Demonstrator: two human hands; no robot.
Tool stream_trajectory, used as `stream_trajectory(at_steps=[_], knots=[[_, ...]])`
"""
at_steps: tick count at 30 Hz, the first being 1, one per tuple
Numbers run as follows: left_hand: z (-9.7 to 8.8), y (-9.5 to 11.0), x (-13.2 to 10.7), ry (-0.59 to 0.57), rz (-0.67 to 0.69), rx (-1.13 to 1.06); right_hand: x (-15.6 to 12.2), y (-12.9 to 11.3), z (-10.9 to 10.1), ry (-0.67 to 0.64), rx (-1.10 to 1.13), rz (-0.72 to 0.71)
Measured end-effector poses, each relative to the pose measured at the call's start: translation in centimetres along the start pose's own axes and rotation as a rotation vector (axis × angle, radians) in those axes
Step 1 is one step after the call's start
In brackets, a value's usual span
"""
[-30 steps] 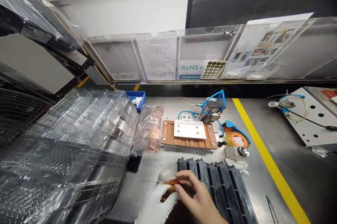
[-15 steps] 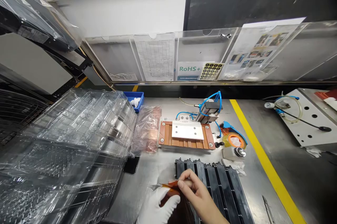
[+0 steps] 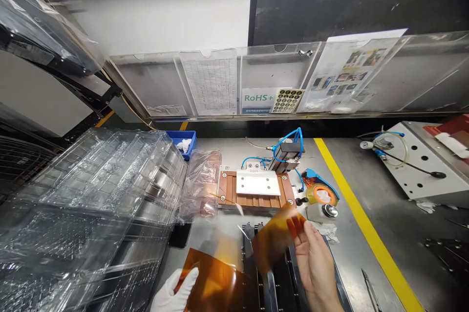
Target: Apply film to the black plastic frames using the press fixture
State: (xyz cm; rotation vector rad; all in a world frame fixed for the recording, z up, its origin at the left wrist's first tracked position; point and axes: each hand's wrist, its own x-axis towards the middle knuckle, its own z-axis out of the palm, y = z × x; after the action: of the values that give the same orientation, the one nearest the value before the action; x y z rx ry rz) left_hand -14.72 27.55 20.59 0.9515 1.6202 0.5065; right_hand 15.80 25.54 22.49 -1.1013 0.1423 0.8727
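My bare right hand (image 3: 315, 263) holds up a see-through amber film sheet (image 3: 274, 241), pinched at its right edge above the row of black ribbed trays (image 3: 278, 282). My left hand (image 3: 174, 292), in a white glove, grips a second amber sheet (image 3: 212, 280) at its lower left corner, low over the steel bench. The two sheets hang apart, the right one lifted and blurred. Behind them stands a copper-coloured fixture with a white plate (image 3: 256, 187) and blue air hoses.
A tall stack of clear plastic trays (image 3: 91, 214) fills the left. A tape dispenser with amber tape (image 3: 320, 194) sits right of the fixture, a blue bin (image 3: 183, 143) at the back. A yellow line (image 3: 362, 224) crosses the bench; tweezers (image 3: 370, 287) lie at the right.
The hands, close together on a small amber piece before, have drawn apart. Two amber sheets now show, the right hand's raised toward the fixture, the left hand's lowered to the left.
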Motion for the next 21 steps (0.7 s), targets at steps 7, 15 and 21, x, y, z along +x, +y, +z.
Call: stream_trajectory(at_steps=[7, 15, 21], knots=[[-1.5, -4.3, 4.7, 0.086, 0.030, 0.659, 1.5, -2.7, -0.9, -0.066, -0.223, -0.131], [4.0, 7.7, 1.2, -0.314, 0.241, 0.329, -1.2, -2.6, 1.7, -0.828, -0.917, 0.103], [7.8, 13.4, 0.4, -0.590, 0.434, 0.504, -2.1, -2.3, 3.5, -0.956, -1.077, 0.060]])
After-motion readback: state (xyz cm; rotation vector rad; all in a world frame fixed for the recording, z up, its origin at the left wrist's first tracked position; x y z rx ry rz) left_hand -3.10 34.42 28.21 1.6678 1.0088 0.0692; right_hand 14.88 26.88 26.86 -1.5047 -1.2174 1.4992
